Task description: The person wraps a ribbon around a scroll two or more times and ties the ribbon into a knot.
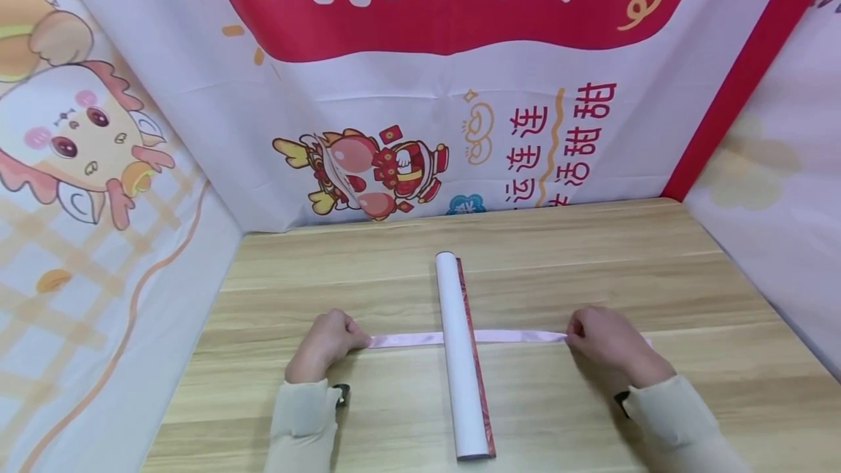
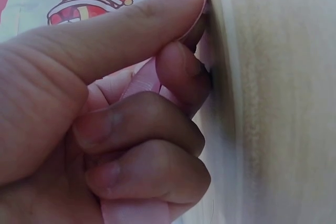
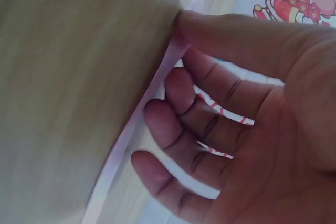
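Observation:
A pink ribbon (image 1: 509, 336) lies crosswise on the table, passing beneath a rolled sheet (image 1: 460, 356) with a white outside and a red patterned edge. My left hand (image 1: 325, 341) pinches the ribbon to the left of the roll. In the left wrist view, thumb and index finger of the left hand (image 2: 131, 119) grip it, and more ribbon (image 2: 142, 81) runs behind the curled fingers into the palm. To the right of the roll, my right hand (image 1: 607, 341) pinches the ribbon. The right wrist view shows the right hand (image 3: 252, 108) with its other fingers loosely bent beside the trailing ribbon (image 3: 118, 145).
The wood-grain table (image 1: 368, 261) is walled by a printed cloth (image 1: 394, 79) at the back, a cartoon cloth (image 1: 98, 239) on the left and a pale cloth (image 1: 775, 239) on the right. Both wrists wear a dark strap piece (image 1: 342, 395).

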The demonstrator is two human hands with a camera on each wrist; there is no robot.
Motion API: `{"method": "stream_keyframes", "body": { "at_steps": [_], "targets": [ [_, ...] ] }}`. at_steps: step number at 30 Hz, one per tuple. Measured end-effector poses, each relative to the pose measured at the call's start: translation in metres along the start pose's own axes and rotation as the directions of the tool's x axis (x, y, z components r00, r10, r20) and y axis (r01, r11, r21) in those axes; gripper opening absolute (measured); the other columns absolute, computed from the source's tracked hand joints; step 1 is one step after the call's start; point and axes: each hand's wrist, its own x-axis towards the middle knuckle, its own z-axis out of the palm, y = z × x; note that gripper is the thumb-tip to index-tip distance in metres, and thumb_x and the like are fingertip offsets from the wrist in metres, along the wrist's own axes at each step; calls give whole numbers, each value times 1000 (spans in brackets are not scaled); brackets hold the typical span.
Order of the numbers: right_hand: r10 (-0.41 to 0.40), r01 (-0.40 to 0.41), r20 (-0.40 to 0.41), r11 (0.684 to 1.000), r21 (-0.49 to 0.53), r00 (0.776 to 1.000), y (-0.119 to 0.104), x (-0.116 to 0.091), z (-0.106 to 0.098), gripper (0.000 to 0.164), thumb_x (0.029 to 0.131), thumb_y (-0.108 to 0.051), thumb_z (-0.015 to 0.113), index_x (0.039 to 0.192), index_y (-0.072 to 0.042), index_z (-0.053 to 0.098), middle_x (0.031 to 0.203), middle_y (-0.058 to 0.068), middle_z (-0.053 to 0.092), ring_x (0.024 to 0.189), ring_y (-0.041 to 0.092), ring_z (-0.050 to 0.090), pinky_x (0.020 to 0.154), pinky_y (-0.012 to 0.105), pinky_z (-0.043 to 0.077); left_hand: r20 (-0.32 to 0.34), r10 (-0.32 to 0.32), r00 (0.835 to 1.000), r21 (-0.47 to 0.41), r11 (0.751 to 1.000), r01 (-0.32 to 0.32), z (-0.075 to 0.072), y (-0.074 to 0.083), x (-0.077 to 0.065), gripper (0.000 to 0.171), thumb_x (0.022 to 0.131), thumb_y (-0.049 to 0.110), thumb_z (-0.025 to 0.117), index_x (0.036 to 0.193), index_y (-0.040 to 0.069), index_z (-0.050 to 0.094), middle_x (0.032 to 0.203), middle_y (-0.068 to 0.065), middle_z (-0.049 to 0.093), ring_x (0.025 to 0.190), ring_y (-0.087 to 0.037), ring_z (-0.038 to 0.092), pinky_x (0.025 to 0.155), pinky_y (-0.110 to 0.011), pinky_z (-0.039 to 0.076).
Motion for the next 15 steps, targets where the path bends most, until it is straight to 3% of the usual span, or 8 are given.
{"method": "stream_keyframes", "body": {
  "at_steps": [4,10,15],
  "targets": [
    [-30,30,-4,999,15,1000,4,-2,1,9,84,-22,63,76,-18,60,73,-7,53,68,11,46,61,31,42,-6,4,1000,7,1000,-4,0,-3,0,25,75,28,76,67,9,61,62,3,49,55,-12,42,50,-26,33],
    [-11,12,-5,981,196,1000,-3,-5,-14,10,91,-22,58,89,-12,58,74,-4,54,65,11,47,57,29,42,7,50,999,33,998,-50,-5,-6,-2,32,81,32,71,64,10,55,59,3,44,54,-13,40,50,-27,32],
    [-56,83,-92,945,318,994,-14,-6,-30,13,94,-25,57,96,-11,57,71,-2,58,57,6,47,51,26,43,25,108,994,-37,994,-107,-18,-4,-9,27,86,31,66,72,9,61,65,-1,54,59,-15,44,53,-28,35]
  ]
}}
